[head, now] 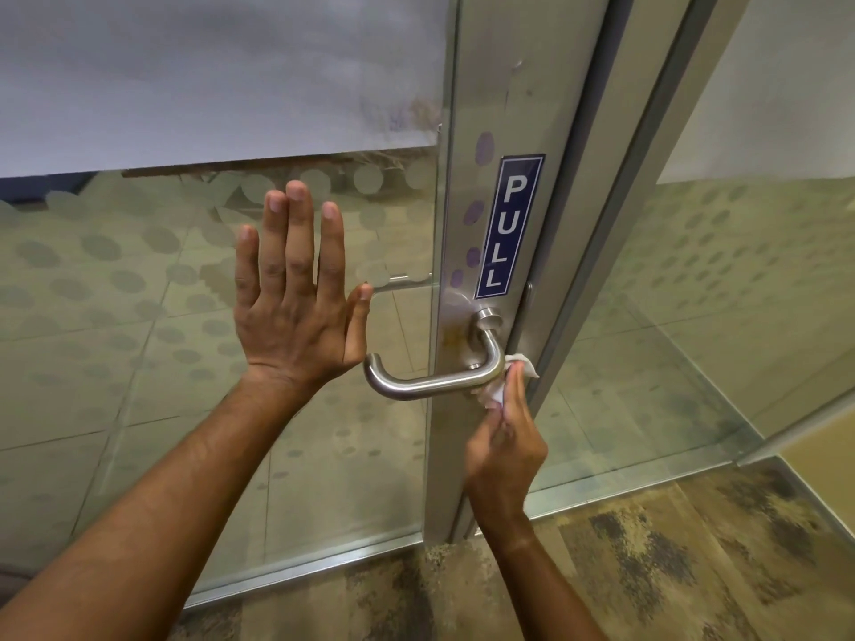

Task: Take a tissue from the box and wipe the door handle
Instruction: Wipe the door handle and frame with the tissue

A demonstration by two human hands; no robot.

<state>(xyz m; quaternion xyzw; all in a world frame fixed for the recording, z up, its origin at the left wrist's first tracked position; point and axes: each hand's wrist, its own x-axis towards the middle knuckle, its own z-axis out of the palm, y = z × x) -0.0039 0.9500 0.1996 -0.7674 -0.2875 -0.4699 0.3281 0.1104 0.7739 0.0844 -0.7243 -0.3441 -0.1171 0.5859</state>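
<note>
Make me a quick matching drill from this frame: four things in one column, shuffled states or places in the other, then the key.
Column 1
1. left hand
2. right hand
3. crumpled white tissue
4. blue PULL sticker

Column 2
A. stuck upright on the metal door stile, above the handle
B. pressed against the bend of the brushed steel lever handle
C. fingers straight and spread, flat toward the frosted-dot glass door pane
D. pinching the tissue

Pairs: 1-C, 2-D, 3-B, 4-A

Sign (pixel 508 226): "PULL", white letters on blue, read vertically | on metal door stile (pixel 532 108) | above right hand (pixel 504 448)
</note>
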